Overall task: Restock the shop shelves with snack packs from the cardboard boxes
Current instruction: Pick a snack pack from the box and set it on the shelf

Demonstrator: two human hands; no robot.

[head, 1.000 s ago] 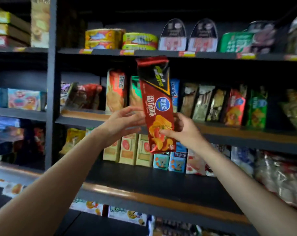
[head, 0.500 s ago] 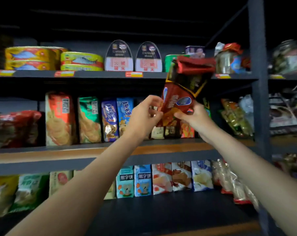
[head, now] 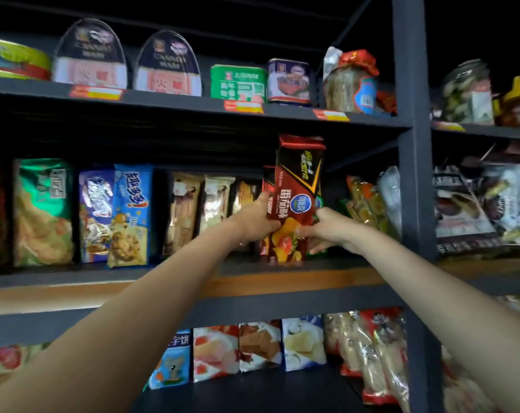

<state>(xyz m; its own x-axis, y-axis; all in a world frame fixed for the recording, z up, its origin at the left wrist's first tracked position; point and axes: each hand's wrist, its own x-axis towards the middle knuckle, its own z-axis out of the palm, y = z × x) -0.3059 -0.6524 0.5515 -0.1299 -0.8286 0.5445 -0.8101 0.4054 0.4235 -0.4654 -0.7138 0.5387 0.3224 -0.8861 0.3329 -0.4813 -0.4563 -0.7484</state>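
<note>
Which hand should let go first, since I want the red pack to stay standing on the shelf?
Probably the right hand: it only pinches the red pack low at its edge. The left hand wraps its side mid-height, so it can steady it on the shelf.

— Where does the tall dark-red crisp pack (head: 297, 201) stand?

— Upright on your middle shelf (head: 163, 281), near its front edge, your left hand (head: 252, 222) on its left side and your right hand (head: 330, 231) on its right. A second red pack (head: 267, 186) stands just behind it.

— What's left of it?

— A row of upright foil wafer packs (head: 199, 210), then the blue cookie bag (head: 132, 216), then the green biscuit bag (head: 42, 213) farthest left.

— And right?

— Clear-wrapped snack bags (head: 369, 201), then the dark metal upright post (head: 413, 174).

— Above?

— On the top shelf (head: 193, 102), two arch-shaped ham tins (head: 169, 67) stand left of a green rectangular tin (head: 237, 83).

— Below?

— The lower shelf (head: 252, 391) carries a row of small wafer cartons (head: 260, 347).
</note>
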